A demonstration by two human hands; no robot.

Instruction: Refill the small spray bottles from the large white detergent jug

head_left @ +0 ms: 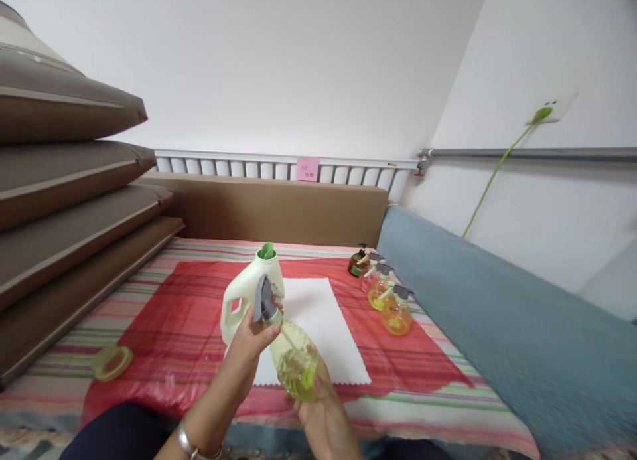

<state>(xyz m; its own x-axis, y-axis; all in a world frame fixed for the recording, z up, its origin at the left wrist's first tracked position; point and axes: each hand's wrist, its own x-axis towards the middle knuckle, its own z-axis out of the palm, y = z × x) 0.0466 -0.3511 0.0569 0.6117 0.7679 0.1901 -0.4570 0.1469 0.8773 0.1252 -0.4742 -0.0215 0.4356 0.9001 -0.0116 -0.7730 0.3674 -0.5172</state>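
My right hand (323,417) cups the base of a clear spray bottle (296,364) holding yellow-green liquid, tilted toward me. My left hand (251,344) grips the bottle's grey trigger spray head (265,299) at the neck, fingers pinched round it. A metal bracelet sits on my left wrist. Just behind the hands stands a white detergent jug (246,297) with a handle and an open green spout, on a white cloth (323,320) spread over a red plastic sheet (199,314).
Three more spray bottles (388,301) and a small green jar (356,263) stand at the sheet's right edge beside a blue-covered cushion (497,327). A yellow-green cap (112,362) lies at left. Brown cushions (64,201) are stacked on the left. Radiator and pink note behind.
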